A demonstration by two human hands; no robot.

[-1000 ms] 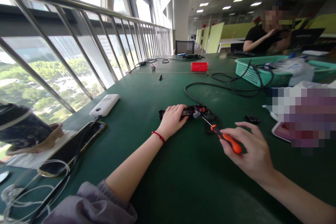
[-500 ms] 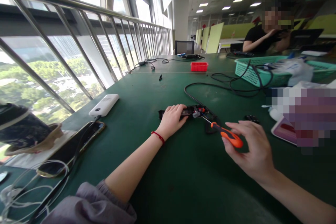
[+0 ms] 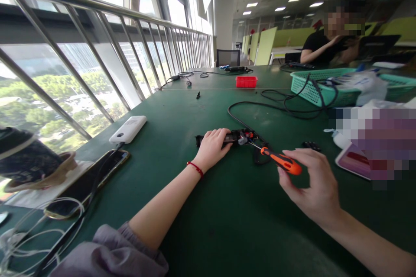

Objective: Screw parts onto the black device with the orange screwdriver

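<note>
Green tabletop [image 3: 208,225]: your left hand [image 3: 212,147] presses black device [image 3: 234,137] flat; right hand [image 3: 312,186] pinches orange screwdriver [image 3: 281,162], tip seemingly at screw. Next: keep tip seated.

Long dark green table [image 3: 182,108] beside a railed window. Near the left edge: white rectangular power bank [image 3: 128,129], black smartphone with gold rim [image 3: 87,184], tangled white cables [image 3: 22,233]. At centre: small black electronic device with exposed wiring [image 3: 238,137], black cable [image 3: 260,106] looping away from it. Farther back: small red plastic tray [image 3: 246,82]. To the right: teal plastic mesh basket [image 3: 312,88].
</note>
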